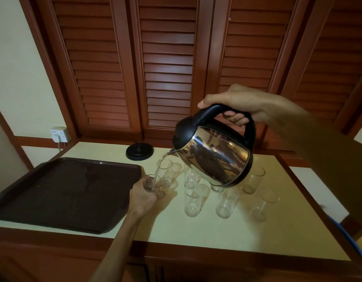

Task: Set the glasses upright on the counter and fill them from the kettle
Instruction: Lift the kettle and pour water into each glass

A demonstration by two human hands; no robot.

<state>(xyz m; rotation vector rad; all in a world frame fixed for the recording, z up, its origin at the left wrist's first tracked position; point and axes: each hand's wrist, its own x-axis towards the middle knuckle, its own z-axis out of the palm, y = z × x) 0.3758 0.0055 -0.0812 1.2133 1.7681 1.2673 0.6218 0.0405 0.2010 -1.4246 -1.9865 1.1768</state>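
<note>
Pouring into the glass I steadied by hand.

My left hand (144, 195) was curled around the glass (154, 183) near the tray (64, 192); above and right, my right hand (233, 106) gripped the tilted kettle (214, 153). The stream could miss that narrow rim and wet my fingers. Other glasses (227, 202) stood upright, apparently empty; the kettle base (139, 152) sat farther back.

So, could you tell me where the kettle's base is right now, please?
The round black base sits at the back of the counter, left of the tilted kettle, just behind the tray's far right corner.
</note>
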